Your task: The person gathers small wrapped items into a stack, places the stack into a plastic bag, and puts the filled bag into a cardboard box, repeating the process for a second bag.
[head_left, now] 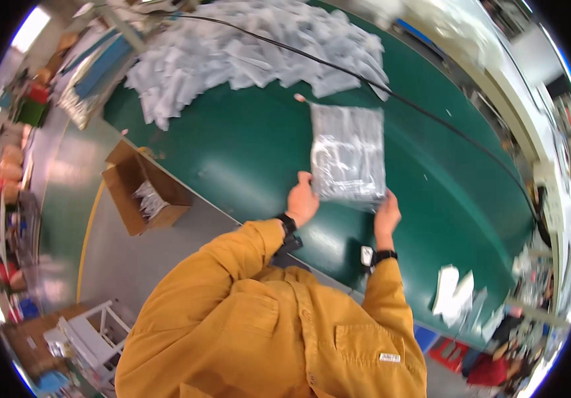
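Note:
A clear plastic bag packed with small silvery-white packets (pixel 347 152) lies flat on the green table (pixel 245 146). My left hand (pixel 302 200) grips the bag's near left corner. My right hand (pixel 387 215) holds its near right corner. Both arms wear mustard-yellow sleeves and dark wristbands. Beyond the bag, a large heap of loose white packets (pixel 245 50) covers the far side of the table.
A black cable (pixel 431 116) runs across the table behind the bag. An open cardboard box (pixel 143 192) with a few packets stands on the floor to the left. White papers (pixel 452 292) lie at the table's near right. A white rack (pixel 90 331) stands at lower left.

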`<state>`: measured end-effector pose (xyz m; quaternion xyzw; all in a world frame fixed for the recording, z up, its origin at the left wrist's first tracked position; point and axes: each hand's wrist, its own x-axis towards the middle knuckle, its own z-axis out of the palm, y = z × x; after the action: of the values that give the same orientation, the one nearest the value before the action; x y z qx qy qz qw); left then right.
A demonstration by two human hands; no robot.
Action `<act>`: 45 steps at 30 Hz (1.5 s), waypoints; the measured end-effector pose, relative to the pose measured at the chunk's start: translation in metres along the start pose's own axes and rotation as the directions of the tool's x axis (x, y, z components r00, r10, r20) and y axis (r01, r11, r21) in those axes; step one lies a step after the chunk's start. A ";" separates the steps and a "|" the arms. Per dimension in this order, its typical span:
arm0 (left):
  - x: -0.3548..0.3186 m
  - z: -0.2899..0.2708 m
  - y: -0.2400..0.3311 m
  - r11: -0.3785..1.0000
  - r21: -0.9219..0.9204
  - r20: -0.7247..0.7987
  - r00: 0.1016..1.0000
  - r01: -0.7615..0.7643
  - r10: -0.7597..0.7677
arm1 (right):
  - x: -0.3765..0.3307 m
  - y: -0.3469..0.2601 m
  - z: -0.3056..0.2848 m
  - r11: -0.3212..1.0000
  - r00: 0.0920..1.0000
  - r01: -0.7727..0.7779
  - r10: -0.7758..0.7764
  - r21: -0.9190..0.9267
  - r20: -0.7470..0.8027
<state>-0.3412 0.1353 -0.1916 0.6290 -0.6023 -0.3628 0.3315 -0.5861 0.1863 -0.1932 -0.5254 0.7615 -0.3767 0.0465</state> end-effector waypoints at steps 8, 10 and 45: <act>0.020 -0.108 0.030 0.969 -0.216 -0.077 0.991 -0.121 0.107 | 0.004 -0.140 -0.044 0.929 0.989 0.051 -0.098 0.366 0.111; 0.032 -0.155 0.035 0.899 -0.322 -0.135 0.954 -0.298 0.268 | 0.011 -0.187 -0.052 0.903 0.981 0.065 -0.136 0.424 0.138; 0.055 -0.765 -0.521 0.842 -0.322 -0.549 0.639 0.433 -0.539 | -0.234 -0.727 0.620 0.872 0.251 -0.108 -0.440 0.477 0.862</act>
<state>0.5832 0.0934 -0.2445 0.8220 -0.2357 -0.2582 0.4495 0.3630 -0.0633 -0.2579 -0.6975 0.4054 -0.1475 0.5722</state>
